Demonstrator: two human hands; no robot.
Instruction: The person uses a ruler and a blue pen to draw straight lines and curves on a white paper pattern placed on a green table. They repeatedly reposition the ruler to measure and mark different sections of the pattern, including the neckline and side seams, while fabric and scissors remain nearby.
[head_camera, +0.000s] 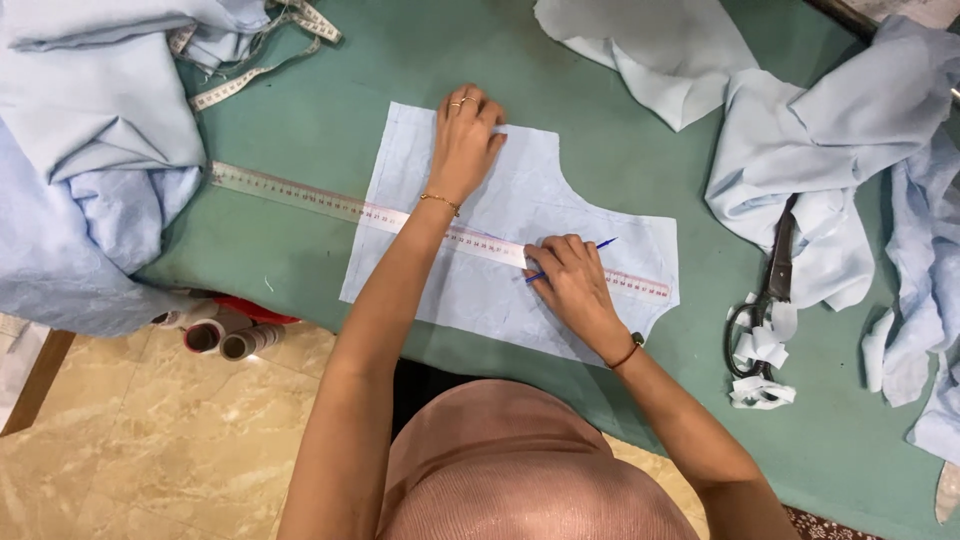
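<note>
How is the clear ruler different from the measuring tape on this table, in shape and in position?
The clear ruler lies straight and flat, while the measuring tape is limp and curled. The ruler crosses the cut fabric piece; the tape lies at the far left corner, by the heaped blue cloth. The right hand rests beside the ruler with a blue pen; no hand touches the tape. Both carry measuring marks.

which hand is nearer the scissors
Right. The right hand, holding a blue pen at the ruler, lies just left of the scissors; the left hand rests farther off on the cloth piece.
</note>
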